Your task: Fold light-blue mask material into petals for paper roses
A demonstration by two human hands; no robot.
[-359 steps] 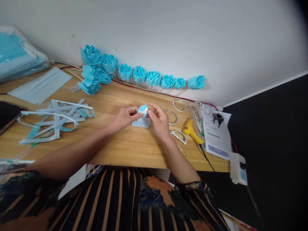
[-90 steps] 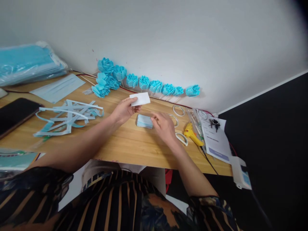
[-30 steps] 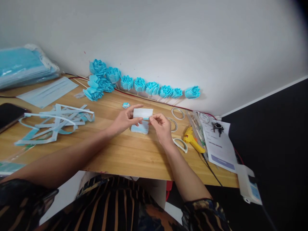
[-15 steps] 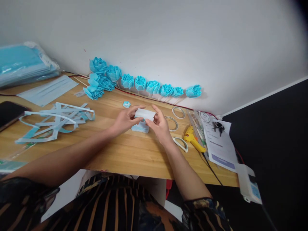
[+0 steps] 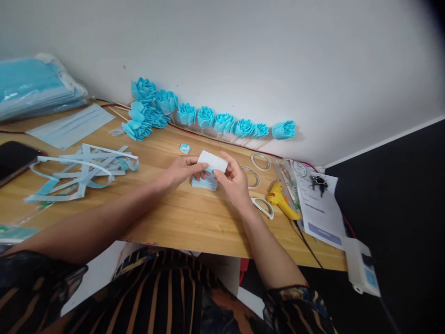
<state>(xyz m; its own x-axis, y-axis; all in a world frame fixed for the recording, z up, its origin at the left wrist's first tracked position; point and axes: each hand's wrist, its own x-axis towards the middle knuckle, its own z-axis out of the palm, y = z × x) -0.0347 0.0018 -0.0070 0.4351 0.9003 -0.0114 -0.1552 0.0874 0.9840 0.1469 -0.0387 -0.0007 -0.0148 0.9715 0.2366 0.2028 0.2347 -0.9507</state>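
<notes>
Between my two hands is a small white piece of mask fabric (image 5: pixel 214 160) with a blue lower edge. My left hand (image 5: pixel 184 170) pinches its left side between thumb and fingers. On the right side, my right hand (image 5: pixel 237 182) grips it, thumb in front and fingers behind. Just beneath, a small stack of pale blue fabric pieces (image 5: pixel 204 183) lies on the wooden table (image 5: pixel 181 227), partly hidden by the hands. A little blue and white folded piece (image 5: pixel 185 148) rests beyond my left hand.
Blue fabric flowers (image 5: pixel 224 123) on sticks lean along the wall. Cut strips (image 5: pixel 83 174), a phone (image 5: pixel 15 160) and a bag of masks (image 5: pixel 31 88) are at left. At right lie tape rings (image 5: pixel 260 161), white-handled scissors (image 5: pixel 263 207), a yellow glue gun (image 5: pixel 282 200), keys (image 5: pixel 319 183) and paper (image 5: pixel 320 211).
The white piece has tilted and more of its face shows. My left hand has shifted its grip to the piece's lower left edge. The whole view has moved slightly.
</notes>
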